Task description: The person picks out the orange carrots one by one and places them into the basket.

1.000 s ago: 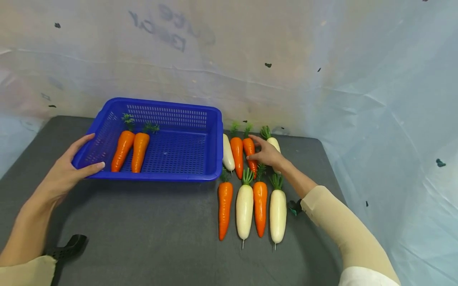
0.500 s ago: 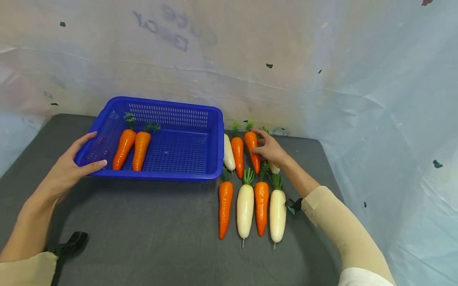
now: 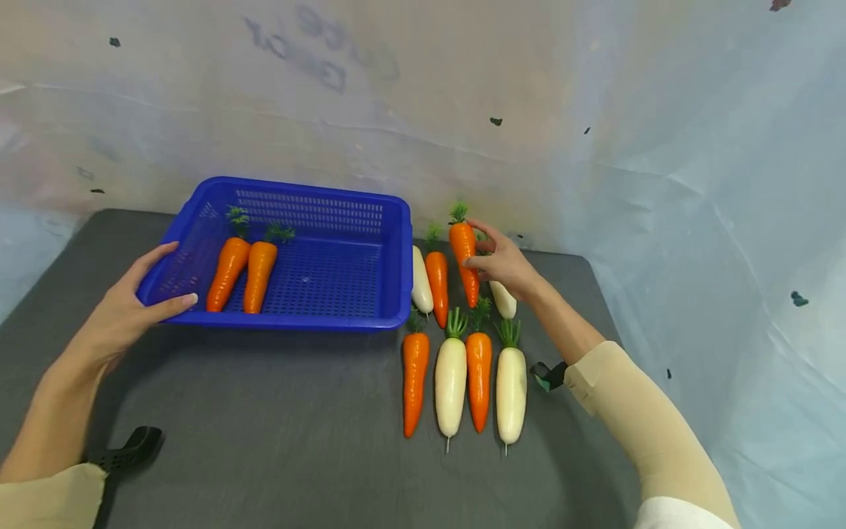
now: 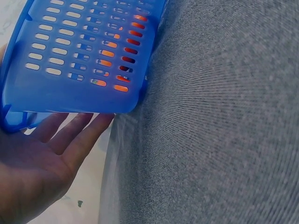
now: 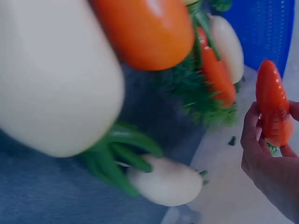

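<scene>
My right hand holds an orange carrot with a green top by its upper part, raised above the back row of vegetables. The right wrist view shows the same carrot between thumb and fingers. At the left, my left hand grips the left end of a blue plastic basket, thumb over the front rim. Its fingers lie against the basket's slotted end wall in the left wrist view. Two carrots lie side by side inside the basket.
Right of the basket lie a white radish, a carrot and a partly hidden radish. In front, carrots and radishes alternate in a row on the dark table. Plastic sheeting hangs behind.
My right hand has taken hold of a carrot from the back row and lifted it up, clear of its neighbours. The left hand and basket stay nearly still.
</scene>
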Demonstrator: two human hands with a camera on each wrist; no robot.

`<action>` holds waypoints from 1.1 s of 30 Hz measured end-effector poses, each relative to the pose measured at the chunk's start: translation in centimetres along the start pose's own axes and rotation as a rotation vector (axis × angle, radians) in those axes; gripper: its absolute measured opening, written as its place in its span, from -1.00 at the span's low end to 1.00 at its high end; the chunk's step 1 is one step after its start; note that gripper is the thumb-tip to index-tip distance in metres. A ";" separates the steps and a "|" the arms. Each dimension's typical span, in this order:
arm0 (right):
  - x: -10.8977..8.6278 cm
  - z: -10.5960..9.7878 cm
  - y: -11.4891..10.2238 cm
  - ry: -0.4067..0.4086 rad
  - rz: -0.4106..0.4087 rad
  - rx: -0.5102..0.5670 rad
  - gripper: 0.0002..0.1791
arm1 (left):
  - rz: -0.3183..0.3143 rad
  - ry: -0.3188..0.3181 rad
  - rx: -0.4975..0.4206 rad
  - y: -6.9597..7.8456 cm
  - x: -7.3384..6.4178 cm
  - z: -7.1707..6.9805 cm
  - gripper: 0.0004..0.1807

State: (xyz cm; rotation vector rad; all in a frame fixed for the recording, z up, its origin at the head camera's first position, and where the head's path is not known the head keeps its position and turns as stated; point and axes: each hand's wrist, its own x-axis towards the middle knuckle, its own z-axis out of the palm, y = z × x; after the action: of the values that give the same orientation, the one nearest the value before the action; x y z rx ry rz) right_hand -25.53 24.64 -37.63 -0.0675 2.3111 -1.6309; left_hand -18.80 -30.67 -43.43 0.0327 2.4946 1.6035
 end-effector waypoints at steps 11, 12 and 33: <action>0.0 1.8 -3.4 -0.028 -0.049 0.039 -0.15 | 0.000 0.000 0.009 0.3 0.1 0.0 -0.09; 0.1 2.1 -3.7 -0.032 -0.058 0.041 -0.16 | -0.001 0.002 0.005 0.3 0.0 0.0 -0.09; 2.1 8.1 -7.1 -0.139 -0.180 0.019 -0.16 | -0.002 0.004 0.000 0.2 -0.2 0.1 -0.09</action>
State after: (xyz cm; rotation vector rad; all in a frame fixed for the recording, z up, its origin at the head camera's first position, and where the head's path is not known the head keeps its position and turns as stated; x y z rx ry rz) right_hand -26.23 14.33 -33.93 -0.3826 2.2388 -1.6743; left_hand -18.57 -30.52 -43.24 0.0271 2.4964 1.6041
